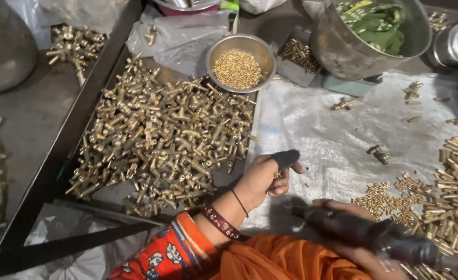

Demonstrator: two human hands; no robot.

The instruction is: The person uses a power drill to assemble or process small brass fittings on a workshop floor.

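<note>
Brass fitting [277, 175] is pinched in the left hand [264, 179] at centre frame, presented toward the dark tool [374, 236] gripped by the right hand [343, 212].

A heap of fittings [161, 135] lies in the tray [58, 150] at left; a bowl [241, 62] sits seemingly on its far edge.

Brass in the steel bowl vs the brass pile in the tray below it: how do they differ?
The small pieces in the steel bowl are tiny, alike and grain-like; the tray pile holds much larger fittings, many T-shaped with side arms.
The bowl pieces form one compact heap inside the rim; the tray pile sprawls loose across the dark tray, pointing every way.
The bowl's lot is far smaller in spread than the tray's.
Both look like shiny, yellow brass.
</note>
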